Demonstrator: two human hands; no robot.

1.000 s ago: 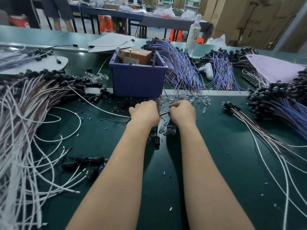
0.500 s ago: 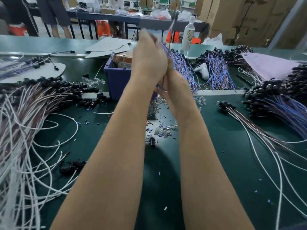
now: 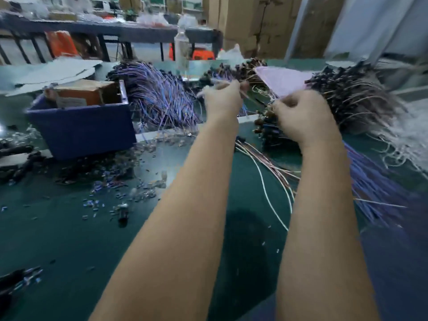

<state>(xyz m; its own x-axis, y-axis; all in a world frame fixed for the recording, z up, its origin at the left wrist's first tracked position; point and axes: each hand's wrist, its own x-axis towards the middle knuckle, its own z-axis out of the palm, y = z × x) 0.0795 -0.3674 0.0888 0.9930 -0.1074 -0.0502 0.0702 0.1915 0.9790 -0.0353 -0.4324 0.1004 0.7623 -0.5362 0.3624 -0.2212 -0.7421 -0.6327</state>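
Head view: left grip [image 3: 222, 101] and right grip [image 3: 301, 117] both curling tight on one thin wire [image 3: 249, 96], holding it above the bench [image 3: 69, 239] beside the connector pile [image 3: 352, 98]; judging mid-job, this wire unfinished, big heaps waiting

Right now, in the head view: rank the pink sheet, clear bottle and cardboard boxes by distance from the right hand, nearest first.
1. pink sheet: just beyond the right hand, slightly to its left.
2. clear bottle: farther back and well to the left.
3. cardboard boxes: farthest, stacked at the back of the room.
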